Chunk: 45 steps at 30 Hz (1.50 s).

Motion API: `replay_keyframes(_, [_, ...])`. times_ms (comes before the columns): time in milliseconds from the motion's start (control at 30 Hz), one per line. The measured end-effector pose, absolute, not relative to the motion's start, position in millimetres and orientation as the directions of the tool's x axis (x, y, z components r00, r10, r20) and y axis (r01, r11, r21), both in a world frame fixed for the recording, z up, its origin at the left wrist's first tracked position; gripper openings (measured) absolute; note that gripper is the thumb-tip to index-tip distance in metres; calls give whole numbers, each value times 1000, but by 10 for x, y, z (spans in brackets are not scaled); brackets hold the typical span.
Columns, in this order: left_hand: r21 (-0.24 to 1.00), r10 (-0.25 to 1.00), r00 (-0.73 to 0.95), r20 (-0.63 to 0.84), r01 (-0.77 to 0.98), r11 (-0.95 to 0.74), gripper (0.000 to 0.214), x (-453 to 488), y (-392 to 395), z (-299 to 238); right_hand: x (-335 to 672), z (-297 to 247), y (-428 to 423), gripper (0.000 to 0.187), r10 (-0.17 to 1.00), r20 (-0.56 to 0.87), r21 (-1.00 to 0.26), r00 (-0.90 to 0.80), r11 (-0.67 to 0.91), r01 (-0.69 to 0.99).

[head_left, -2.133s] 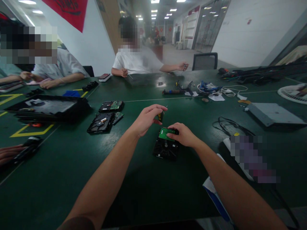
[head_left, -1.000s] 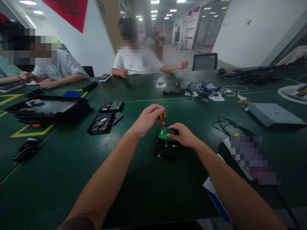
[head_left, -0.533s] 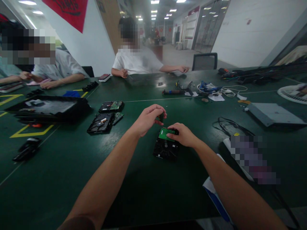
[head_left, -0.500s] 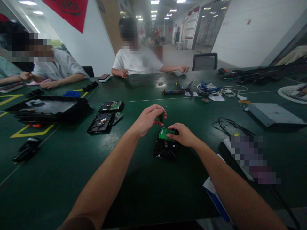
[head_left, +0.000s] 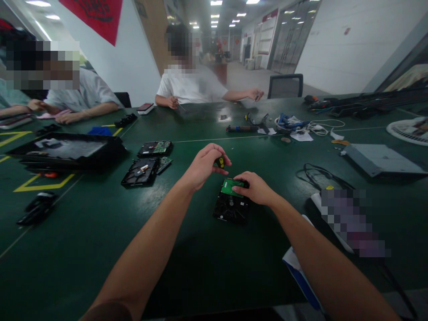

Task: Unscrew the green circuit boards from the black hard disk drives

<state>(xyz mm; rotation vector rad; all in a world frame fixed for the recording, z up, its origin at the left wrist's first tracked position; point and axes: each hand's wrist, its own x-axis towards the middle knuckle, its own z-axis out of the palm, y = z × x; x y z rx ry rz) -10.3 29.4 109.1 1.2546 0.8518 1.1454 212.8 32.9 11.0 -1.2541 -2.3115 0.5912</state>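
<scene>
A black hard drive (head_left: 230, 208) with a green circuit board (head_left: 228, 187) on its upper face lies on the table in front of me. My right hand (head_left: 254, 189) is closed on its far right corner, the thumb pressing on the board. Just beyond the drive's far left corner, my left hand (head_left: 209, 164) curls its fingers around a screwdriver (head_left: 220, 162). Only the black-and-yellow handle shows; its shaft and tip are hidden.
Left of my hands lie two more hard drives (head_left: 139, 172) and a loose circuit board (head_left: 164, 165). A black tray (head_left: 113, 149) stands farther left. To the right are a grey metal box (head_left: 384, 158) and cables (head_left: 326, 171). Co-workers (head_left: 187, 87) sit across the table.
My left hand has turned slightly, and the screwdriver's yellow-marked handle end now shows more clearly between its fingers. My right hand and the hard drive have stayed in place.
</scene>
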Motion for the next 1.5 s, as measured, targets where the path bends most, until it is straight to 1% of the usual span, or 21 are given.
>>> replay_keyframes(200, [989, 960, 238, 149, -40, -144, 13, -119, 323, 1082, 2114, 152, 317, 32, 837, 186, -553, -514, 522, 649])
replay_keyframes(333, [986, 951, 264, 163, -1, -169, 15, -121, 316, 1094, 2112, 159, 315, 30, 837, 192, -549, -513, 525, 651])
replay_keyframes(467, [991, 943, 304, 137, -41, -131, 14, -108, 293, 1096, 2119, 124, 328, 31, 844, 190, -550, -502, 515, 657])
replay_keyframes(600, [991, 944, 308, 119, -90, -96, 13, -82, 287, 1078, 2127, 107, 334, 32, 850, 181, -560, -494, 502, 659])
replay_keyframes(767, [991, 949, 289, 130, -80, -111, 13, -78, 293, 1075, 2130, 112, 331, 34, 839, 193, -558, -508, 520, 647])
replay_keyframes(933, [990, 949, 294, 116, -107, -88, 11, -97, 299, 1079, 2133, 100, 329, 34, 843, 192, -551, -502, 516, 656])
replay_keyframes(1033, [990, 946, 298, 124, -95, -99, 12, -97, 298, 1081, 2129, 107, 329, 35, 846, 185, -549, -501, 511, 661])
replay_keyframes(1267, [984, 947, 267, 177, -26, -176, 16, -102, 315, 1060, 2117, 126, 329, 31, 839, 187, -551, -511, 520, 652])
replay_keyframes(1400, [994, 967, 229, 111, -28, -107, 14, -97, 316, 1056, 2130, 96, 335, 32, 848, 182, -556, -498, 506, 659])
replay_keyframes(1500, [994, 967, 245, 66, -103, -41, 16, -95, 313, 1051, 2137, 80, 339, 33, 848, 185, -558, -496, 506, 657])
